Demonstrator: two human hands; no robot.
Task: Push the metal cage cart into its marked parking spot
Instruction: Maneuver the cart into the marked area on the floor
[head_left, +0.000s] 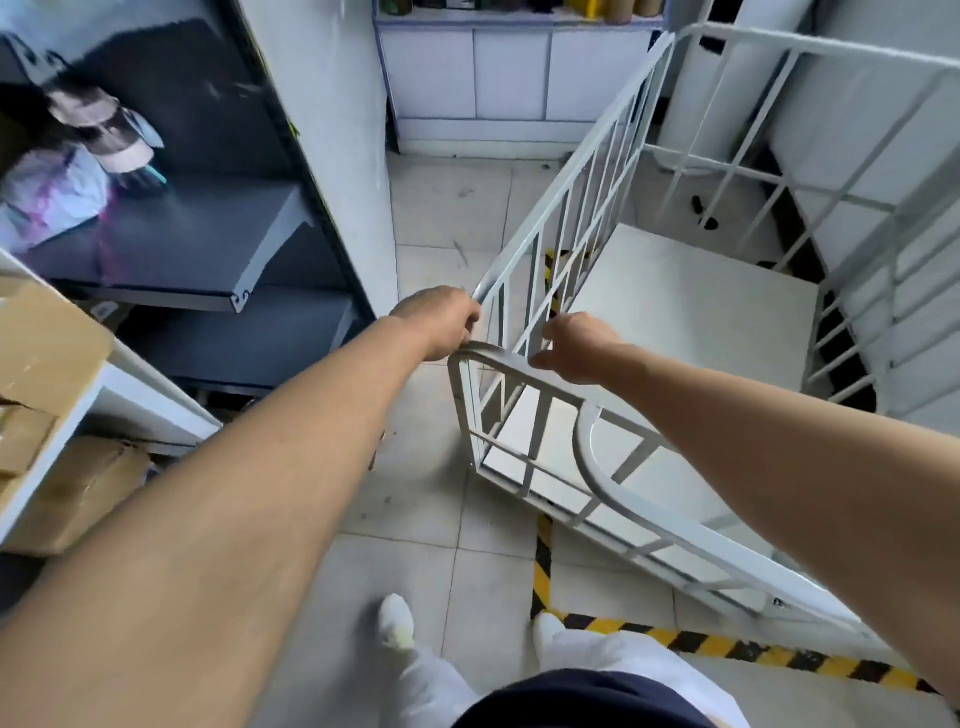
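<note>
The cage cart (675, 322) stands directly ahead of me; my left hand (441, 325) and right hand (574, 351) are both curled around its top rail.

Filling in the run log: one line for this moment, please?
left hand grips cart corner rail | right hand on rail | floor tape beside cart

The pale tiled floor (441, 218) carries yellow-black hazard tape (727, 647) and the cage cart (691, 322).

No readable text, labels, brand names, numbers or signs appear anywhere in this view.
</note>
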